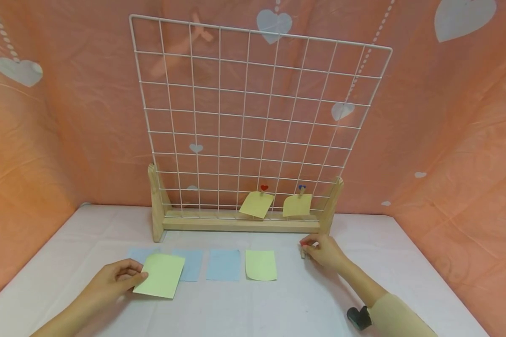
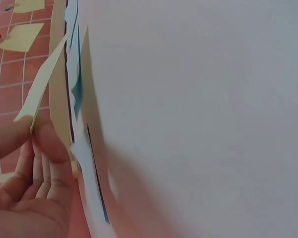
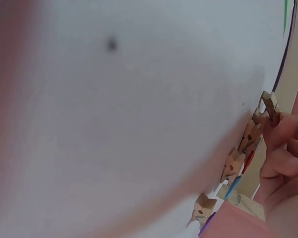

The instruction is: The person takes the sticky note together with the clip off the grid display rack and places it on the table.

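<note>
My left hand (image 1: 114, 278) pinches a pale green sticky note (image 1: 162, 276) by its edge, raised over the blue notes; the left wrist view shows the note (image 2: 42, 87) nearly edge-on. A small wooden clothespin (image 1: 302, 252) with a red top is pinched by my right hand (image 1: 326, 252) above the table, right of the row. More wooden clothespins (image 3: 232, 166) lie beneath that hand in the right wrist view, mostly hidden in the head view. On the table are blue notes (image 1: 223, 265), one partly covered, and a green note (image 1: 260, 265) with a curled corner.
A white wire grid (image 1: 232, 125) stands behind in a wooden base (image 1: 240, 225). Two yellow notes (image 1: 257, 206) hang low on its right half, clipped by a red-heart clothespin (image 1: 264, 188) and a blue-heart clothespin (image 1: 302, 188). A black object (image 1: 359, 318) sits beside the right sleeve.
</note>
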The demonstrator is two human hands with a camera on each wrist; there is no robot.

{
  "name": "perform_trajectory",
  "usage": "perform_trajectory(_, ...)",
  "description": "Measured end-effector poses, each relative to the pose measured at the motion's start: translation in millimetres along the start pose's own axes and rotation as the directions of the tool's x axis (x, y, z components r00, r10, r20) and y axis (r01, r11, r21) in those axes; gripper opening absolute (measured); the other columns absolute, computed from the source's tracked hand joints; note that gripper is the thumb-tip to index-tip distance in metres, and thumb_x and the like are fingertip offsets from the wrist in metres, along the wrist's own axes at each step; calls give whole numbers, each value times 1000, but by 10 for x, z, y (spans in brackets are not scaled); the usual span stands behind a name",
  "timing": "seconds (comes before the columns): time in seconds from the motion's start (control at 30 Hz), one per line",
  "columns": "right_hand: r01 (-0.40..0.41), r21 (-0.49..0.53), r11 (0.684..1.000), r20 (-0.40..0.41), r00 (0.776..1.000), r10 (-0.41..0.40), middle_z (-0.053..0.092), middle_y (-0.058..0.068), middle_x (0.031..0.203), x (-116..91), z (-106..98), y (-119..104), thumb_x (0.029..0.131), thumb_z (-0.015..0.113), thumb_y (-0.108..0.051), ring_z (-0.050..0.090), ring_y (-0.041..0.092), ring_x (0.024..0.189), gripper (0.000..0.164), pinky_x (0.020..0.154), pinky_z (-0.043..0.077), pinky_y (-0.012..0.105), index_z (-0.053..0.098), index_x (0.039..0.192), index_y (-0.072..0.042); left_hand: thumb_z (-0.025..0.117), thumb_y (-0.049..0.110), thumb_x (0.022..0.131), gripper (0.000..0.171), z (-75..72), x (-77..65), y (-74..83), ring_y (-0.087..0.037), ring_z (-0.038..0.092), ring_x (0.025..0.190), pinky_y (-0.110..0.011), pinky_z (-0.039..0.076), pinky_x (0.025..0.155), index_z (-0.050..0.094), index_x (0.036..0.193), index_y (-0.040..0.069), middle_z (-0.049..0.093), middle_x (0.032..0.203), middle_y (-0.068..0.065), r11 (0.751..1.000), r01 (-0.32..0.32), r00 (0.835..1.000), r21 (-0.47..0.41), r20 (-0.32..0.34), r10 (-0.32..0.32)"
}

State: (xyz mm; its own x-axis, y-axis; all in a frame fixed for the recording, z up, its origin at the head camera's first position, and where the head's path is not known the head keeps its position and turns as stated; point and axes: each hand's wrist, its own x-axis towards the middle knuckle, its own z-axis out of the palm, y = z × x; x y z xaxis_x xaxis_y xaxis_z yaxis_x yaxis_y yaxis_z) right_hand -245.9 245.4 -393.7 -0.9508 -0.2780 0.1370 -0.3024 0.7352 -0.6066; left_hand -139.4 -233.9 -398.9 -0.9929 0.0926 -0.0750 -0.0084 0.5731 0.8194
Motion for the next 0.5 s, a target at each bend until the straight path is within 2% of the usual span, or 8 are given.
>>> perform_trajectory(0.17, -5, -25, 1000, -6, 1000, 5, 71, 11, 92, 15, 10, -5, 86, 64, -2, 46, 9, 60, 14, 54, 40, 20, 72, 98, 2, 58, 18, 95, 29, -70, -37, -76, -3, 53, 66, -23, 49, 59, 58, 105, -9, 61, 84, -4, 1000, -12, 997, -21, 74, 13)
perform_trajectory(0.33, -2, -39, 999, -2, 1000, 2, 72, 11, 93, 16, 10, -1, 85, 65, -2, 46, 10, 62, 15, 56, 39, 21, 72, 98, 1, 55, 18, 96, 27, -164, -81, -174, -1, 51, 65, -23, 48, 56, 58, 103, -8, 59, 79, -1, 998, -49, 983, -37, 175, 55)
perform_trajectory(0.5, 9, -49, 999, -8, 1000, -9, 72, 11, 95, 25, 10, 10, 84, 64, -1, 48, 12, 66, 15, 58, 40, 22, 73, 97, 0, 54, 18, 97, 27, -263, -137, -256, -3, 50, 62, -22, 45, 56, 57, 103, -8, 52, 69, 2, 997, -13, 966, -75, 258, 32)
